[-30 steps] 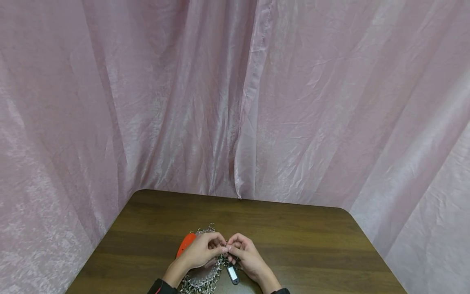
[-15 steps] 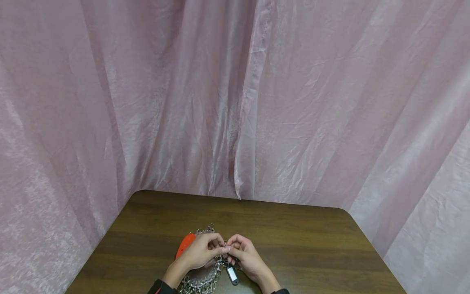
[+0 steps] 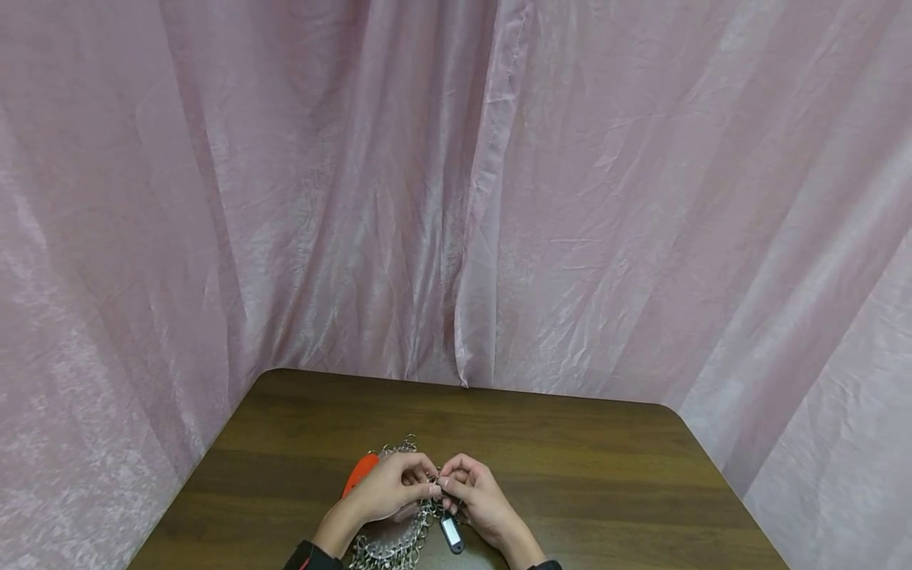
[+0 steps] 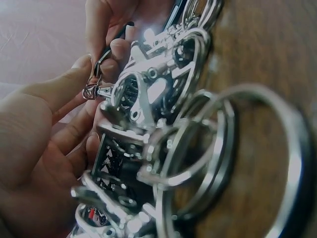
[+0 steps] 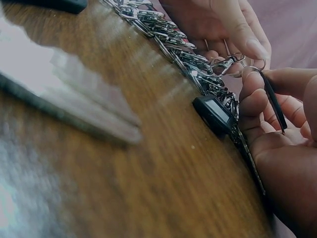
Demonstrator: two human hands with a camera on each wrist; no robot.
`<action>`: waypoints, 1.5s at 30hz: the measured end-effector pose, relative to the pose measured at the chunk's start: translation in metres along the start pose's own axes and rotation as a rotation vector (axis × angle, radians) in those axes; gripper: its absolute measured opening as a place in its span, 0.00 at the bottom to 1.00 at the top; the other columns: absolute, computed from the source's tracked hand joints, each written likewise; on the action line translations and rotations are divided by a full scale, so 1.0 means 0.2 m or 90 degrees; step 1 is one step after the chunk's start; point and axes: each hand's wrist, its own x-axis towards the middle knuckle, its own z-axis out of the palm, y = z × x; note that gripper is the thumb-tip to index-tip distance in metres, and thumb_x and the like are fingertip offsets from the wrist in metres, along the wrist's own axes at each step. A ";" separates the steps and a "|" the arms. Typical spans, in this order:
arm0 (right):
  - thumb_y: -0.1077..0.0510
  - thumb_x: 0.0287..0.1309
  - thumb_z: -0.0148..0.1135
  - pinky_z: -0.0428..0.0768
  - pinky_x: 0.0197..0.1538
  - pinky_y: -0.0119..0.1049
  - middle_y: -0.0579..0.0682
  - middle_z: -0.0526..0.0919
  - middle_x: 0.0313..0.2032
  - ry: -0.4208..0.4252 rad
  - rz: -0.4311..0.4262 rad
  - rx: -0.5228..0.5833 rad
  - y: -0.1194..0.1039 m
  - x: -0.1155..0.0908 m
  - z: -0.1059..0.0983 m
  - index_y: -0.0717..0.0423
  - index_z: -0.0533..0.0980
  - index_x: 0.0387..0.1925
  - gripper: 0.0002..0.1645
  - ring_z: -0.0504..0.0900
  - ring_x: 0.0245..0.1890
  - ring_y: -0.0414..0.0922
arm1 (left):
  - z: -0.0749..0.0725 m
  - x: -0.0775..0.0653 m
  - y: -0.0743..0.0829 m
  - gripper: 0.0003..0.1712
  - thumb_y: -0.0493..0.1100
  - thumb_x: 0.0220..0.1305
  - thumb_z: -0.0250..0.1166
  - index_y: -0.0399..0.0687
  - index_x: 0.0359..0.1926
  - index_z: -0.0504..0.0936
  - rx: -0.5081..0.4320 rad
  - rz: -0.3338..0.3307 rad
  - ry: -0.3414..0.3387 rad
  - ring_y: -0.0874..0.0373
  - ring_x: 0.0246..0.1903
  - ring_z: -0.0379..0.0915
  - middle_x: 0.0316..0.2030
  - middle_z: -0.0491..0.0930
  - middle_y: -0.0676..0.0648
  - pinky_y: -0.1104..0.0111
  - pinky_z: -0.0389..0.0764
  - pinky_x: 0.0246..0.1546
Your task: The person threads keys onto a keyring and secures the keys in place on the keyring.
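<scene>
Head view, unreadable label, left hand pinching clasp, right hand apparently pinching tag

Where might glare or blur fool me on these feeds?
Left wrist: white glare on some metal clasps, the large ring at right out of focus. Right wrist: a pale shape at left, too blurred to identify, and glare on the tabletop at lower left. Head: soft sheen on the pink curtain; clasps too small to make out.

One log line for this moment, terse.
left hand: holds metal clasp | right hand: holds dark strip | white-labelled tag: beside right hand
</scene>
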 end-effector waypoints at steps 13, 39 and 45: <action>0.66 0.73 0.62 0.76 0.30 0.25 0.47 0.84 0.32 -0.009 -0.012 -0.007 0.01 0.00 0.00 0.73 0.70 0.46 0.12 0.78 0.26 0.36 | 0.01 0.00 0.02 0.09 0.55 0.71 0.72 0.57 0.43 0.86 0.025 -0.002 0.014 0.62 0.29 0.77 0.31 0.82 0.58 0.69 0.78 0.33; 0.65 0.75 0.60 0.75 0.29 0.24 0.46 0.83 0.32 -0.004 0.002 0.010 -0.02 -0.01 0.01 0.80 0.67 0.51 0.18 0.78 0.25 0.34 | 0.02 0.01 0.01 0.13 0.47 0.66 0.77 0.49 0.47 0.86 -0.001 -0.009 0.017 0.63 0.32 0.78 0.34 0.82 0.56 0.69 0.79 0.35; 0.67 0.75 0.59 0.76 0.30 0.26 0.47 0.83 0.32 -0.010 -0.005 0.002 -0.01 -0.01 0.00 0.69 0.74 0.47 0.06 0.78 0.26 0.36 | 0.01 0.00 0.00 0.10 0.50 0.69 0.74 0.52 0.44 0.85 0.021 -0.005 0.024 0.64 0.32 0.78 0.33 0.83 0.58 0.69 0.79 0.35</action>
